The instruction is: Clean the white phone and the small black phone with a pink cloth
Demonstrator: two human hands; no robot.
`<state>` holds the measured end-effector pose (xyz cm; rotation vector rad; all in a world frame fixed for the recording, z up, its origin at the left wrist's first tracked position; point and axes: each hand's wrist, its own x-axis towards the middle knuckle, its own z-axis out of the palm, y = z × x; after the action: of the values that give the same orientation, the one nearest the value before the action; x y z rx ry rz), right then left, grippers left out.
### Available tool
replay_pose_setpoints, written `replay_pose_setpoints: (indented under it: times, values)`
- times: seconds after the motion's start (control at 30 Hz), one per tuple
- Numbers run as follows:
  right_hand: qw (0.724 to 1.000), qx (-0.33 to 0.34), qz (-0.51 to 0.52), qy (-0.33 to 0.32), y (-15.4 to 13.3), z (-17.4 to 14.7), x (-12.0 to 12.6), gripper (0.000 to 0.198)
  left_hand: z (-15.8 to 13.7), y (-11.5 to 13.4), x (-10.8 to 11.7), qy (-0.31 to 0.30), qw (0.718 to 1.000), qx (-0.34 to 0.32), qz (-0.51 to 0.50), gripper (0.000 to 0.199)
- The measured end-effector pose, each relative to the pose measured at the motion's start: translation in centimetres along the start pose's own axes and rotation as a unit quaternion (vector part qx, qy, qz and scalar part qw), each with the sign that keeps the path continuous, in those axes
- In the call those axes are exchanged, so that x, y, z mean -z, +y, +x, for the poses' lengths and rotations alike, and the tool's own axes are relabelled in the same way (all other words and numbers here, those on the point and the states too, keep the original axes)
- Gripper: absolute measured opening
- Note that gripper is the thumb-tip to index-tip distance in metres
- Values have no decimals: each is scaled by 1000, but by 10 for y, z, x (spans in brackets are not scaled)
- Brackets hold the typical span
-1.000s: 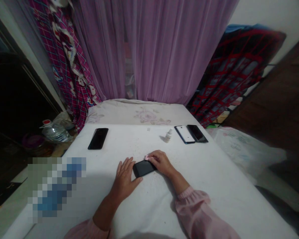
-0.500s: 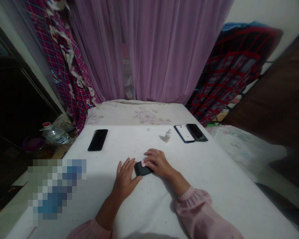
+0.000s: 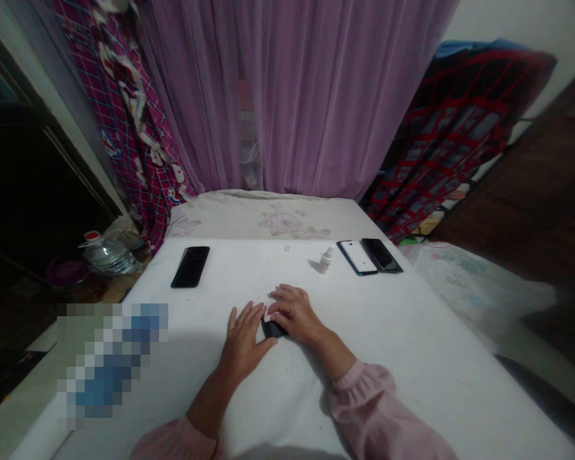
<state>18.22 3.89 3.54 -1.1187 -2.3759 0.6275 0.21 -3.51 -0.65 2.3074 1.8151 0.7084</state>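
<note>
A dark smartphone [image 3: 274, 329] lies flat on the white-covered table, partly hidden under my hands. My left hand [image 3: 241, 342] braces its left end, fingertips at the far edge and thumb at the near edge. Over the phone's screen, my right hand [image 3: 298, 316] presses a small pink cloth [image 3: 268, 315] with bent fingers; most of the cloth is hidden beneath them. Beyond the right hand stands a small white spray bottle [image 3: 326, 260].
Another black phone [image 3: 190, 267] lies to the left. At the back right are a white phone [image 3: 359, 257] on a dark one and an open dark case or phone [image 3: 382, 255]. A small pale piece [image 3: 287, 248] sits near the back. Purple curtains [image 3: 306, 96] hang behind the table [image 3: 402, 358].
My right hand has slid left along the phone with the pink cloth, nearer to my left hand. The left hand stays at the phone's end. The view has shifted slightly.
</note>
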Motion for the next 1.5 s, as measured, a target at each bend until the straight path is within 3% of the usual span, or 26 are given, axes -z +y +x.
replay_pose_setpoints:
  times: [0.13,0.4,0.8,0.97,1.13,1.5]
  values:
    - [1000,1,11,-9,-9,0,-3,10,0,1,1,-8,1000,11,-7,54]
    - [1000,18,13,-8,-8,-34,1,8,0,0,2,-22,999,1,-34,50]
    - [1000,-26,10,10,-7,0,-8,12,1,3,7,-45,998,13,-37,62]
    - [999,26,30,-15,-2,-19,-1,11,0,3,7,-30,999,10,-35,54]
    - [997,4,35,-64,2,-41,9,11,0,2,5,-31,999,6,-38,51]
    - [997,-63,18,45,-1,-1,-8,16,-1,1,8,-54,997,1,-51,62]
